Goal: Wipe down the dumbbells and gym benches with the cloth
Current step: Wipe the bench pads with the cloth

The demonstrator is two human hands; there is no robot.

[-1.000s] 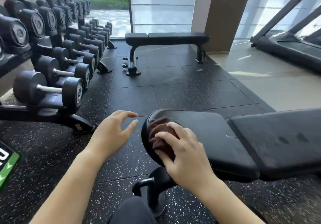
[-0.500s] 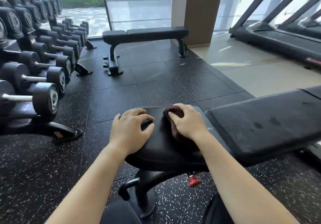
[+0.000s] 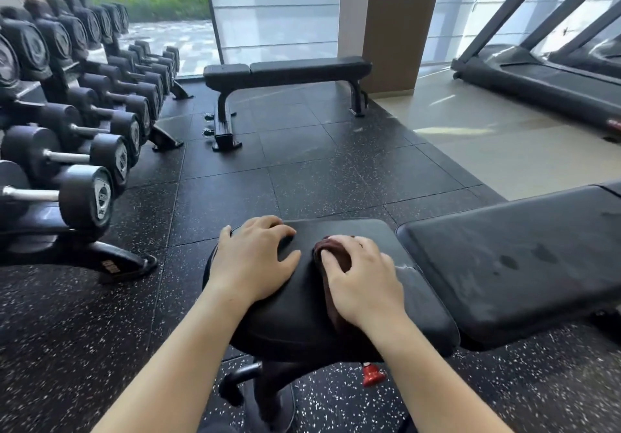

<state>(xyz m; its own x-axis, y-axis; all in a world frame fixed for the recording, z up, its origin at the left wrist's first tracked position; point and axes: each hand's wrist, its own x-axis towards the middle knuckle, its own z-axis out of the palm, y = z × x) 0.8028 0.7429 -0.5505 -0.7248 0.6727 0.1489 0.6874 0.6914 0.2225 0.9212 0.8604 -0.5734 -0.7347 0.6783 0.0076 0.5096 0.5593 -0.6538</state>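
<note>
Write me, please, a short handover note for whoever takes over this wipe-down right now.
Left hand: rests open on the near bench's seat pad, bracing.
Right hand: grips the bunched dark-red cloth, pressed onto the same pad.
Done: the seat pad is mid-wipe; nothing else shows as finished.
Left: the back pad, which shows dark spots; the far bench by the window; the dumbbells on the rack at left.
</note>
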